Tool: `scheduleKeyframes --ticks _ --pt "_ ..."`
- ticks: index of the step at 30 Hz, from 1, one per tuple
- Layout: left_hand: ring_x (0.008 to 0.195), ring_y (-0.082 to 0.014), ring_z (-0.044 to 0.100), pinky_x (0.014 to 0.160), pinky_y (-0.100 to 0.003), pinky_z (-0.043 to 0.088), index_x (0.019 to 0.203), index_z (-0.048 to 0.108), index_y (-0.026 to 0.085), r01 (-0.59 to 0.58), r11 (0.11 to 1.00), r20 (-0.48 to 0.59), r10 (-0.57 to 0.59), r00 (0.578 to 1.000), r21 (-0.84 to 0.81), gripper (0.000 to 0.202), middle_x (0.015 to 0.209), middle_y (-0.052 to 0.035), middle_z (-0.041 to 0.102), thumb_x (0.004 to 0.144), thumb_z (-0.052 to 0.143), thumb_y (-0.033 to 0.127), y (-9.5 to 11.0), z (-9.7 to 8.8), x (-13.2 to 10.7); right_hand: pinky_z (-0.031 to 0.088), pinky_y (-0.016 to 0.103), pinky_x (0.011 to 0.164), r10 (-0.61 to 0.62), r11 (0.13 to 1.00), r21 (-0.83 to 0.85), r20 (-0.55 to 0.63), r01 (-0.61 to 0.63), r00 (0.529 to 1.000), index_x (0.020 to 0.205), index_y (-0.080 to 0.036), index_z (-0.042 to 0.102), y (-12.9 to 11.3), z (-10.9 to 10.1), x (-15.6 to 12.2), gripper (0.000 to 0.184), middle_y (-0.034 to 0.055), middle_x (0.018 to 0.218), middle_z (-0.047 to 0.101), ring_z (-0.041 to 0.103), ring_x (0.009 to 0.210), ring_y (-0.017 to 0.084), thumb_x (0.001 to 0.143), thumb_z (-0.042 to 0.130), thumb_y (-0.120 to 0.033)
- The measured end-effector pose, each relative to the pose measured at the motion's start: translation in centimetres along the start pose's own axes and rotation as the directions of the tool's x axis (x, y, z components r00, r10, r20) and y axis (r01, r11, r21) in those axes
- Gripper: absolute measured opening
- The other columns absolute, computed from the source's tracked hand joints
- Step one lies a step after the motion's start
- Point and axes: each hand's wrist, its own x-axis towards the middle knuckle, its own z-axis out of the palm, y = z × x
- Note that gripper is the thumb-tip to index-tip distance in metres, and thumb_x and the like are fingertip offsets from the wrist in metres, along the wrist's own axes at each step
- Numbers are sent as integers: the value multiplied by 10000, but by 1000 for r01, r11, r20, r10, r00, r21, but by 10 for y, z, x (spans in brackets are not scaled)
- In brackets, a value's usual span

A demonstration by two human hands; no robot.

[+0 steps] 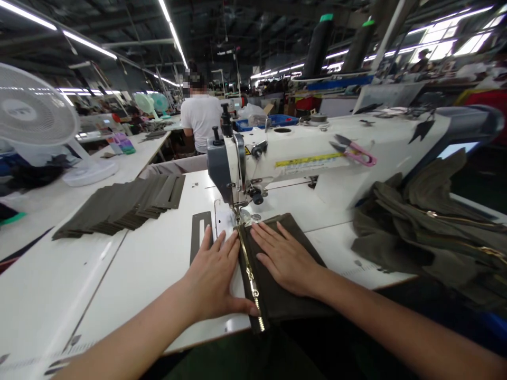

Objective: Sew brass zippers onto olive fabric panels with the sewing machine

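In the head view, the flat, open left hand (214,277) lies beside the zipper (249,274) and the open right hand (284,258) spreads on the limp olive fabric (279,303) at the sewing machine (253,158), soft cloth best pressed down from above.

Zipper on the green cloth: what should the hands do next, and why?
Probably guide the zipper and olive cloth toward the presser foot, because the zipper's far end seems to reach it, and the left hand and right hand lie flat on either side.
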Motion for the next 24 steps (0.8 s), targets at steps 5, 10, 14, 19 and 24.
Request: scheduleKeyframes --ticks 5,10,14,19,24 --pt "1289 -410 200 1032 -554 -59 1352 302 100 16 1000 3 -16 1000 -19 1117 1407 -205 256 503 546 784 0 0 -2 135 481 1079 6 1000 7 39 -7 999 1368 -99 281 4 -1 -2 526 76 1438 223 151 1335 204 894 325 -322" --pt "1301 -404 161 1027 -562 -70 1380 235 115 23 999 43 -25 999 31 1128 1431 -188 190 528 490 809 2 -1 -2 89 500 1072 -12 999 42 49 10 999 1367 -95 289 1 -7 -3 754 135 1445 187 119 1338 247 818 368 -606" --pt "1311 -390 136 1026 -567 -69 1396 174 125 24 998 77 -29 997 61 1147 1442 -178 149 535 463 825 1 -3 -2 63 523 1061 -22 997 74 64 17 998 1378 -139 276 2 -6 -4 841 142 1448 180 99 1339 268 760 360 -704" --pt "1329 -343 108 1043 -558 -20 1407 73 135 -3 993 -23 6 1000 119 1120 1445 -186 109 591 466 795 -14 -3 -36 136 510 1058 -28 994 101 -57 34 998 1342 -100 342 1 -12 -7 653 154 1426 257 171 1326 263 860 357 -541" --pt "1312 -365 168 1045 -579 63 1411 37 160 3 980 -135 25 991 201 1045 1441 -176 157 662 514 712 -17 15 -94 213 439 1052 -291 940 123 -204 319 935 1127 -145 572 -12 -23 -22 319 112 1273 491 357 1232 221 878 404 -253"
